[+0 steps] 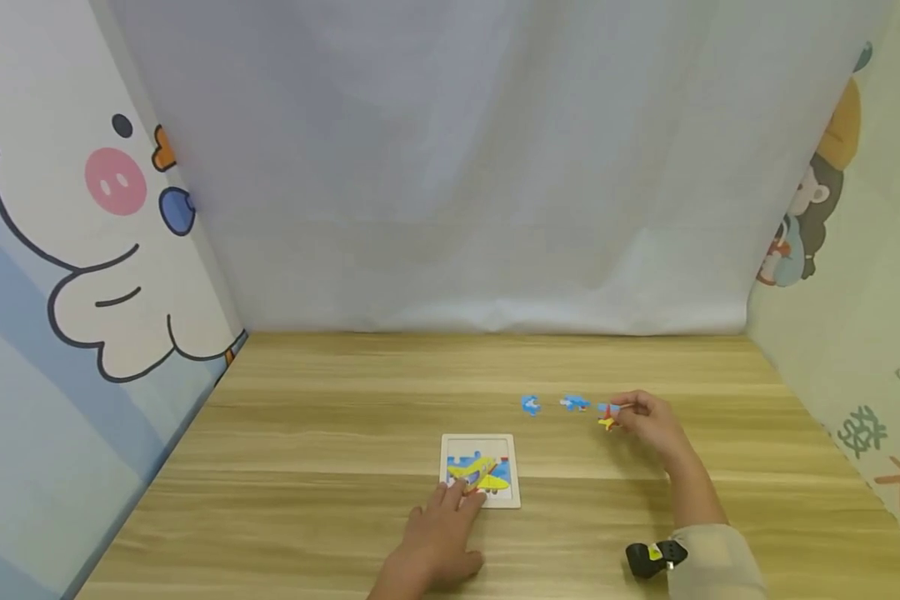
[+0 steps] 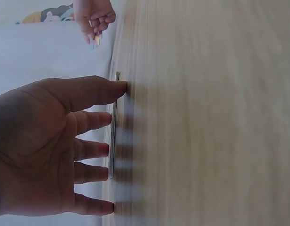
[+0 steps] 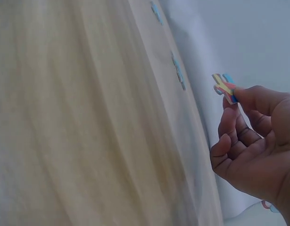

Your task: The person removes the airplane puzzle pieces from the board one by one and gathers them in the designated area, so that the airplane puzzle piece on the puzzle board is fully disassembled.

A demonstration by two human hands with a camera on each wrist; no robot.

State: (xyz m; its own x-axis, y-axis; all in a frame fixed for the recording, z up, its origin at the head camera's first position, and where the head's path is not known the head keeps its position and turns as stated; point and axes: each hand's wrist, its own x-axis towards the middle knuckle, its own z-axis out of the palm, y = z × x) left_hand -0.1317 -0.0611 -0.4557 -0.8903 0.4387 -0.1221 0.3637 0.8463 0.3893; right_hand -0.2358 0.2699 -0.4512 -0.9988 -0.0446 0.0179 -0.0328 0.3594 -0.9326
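Observation:
A small square puzzle board (image 1: 516, 492) with a pale frame lies on the table, partly filled with a yellow aeroplane picture on blue. My left hand (image 1: 438, 533) rests at its lower left edge, fingers spread and fairly straight, fingertips on the board. In the left wrist view the thumb and fingers (image 2: 90, 149) touch the thin board edge and table. My right hand (image 1: 648, 427) pinches a puzzle piece (image 3: 224, 87), blue, yellow and red, between thumb and finger, raised above the table. Left of it lie two blue puzzle pieces, one near (image 1: 574, 403) and one farther (image 1: 530, 405).
The wooden table (image 1: 307, 433) ends at a grey-white curtain (image 1: 450, 208) behind. Printed walls stand at both sides, a white cartoon figure (image 1: 60, 183) on the left. A black wrist device (image 1: 648, 560) sits by the right sleeve (image 1: 712, 562).

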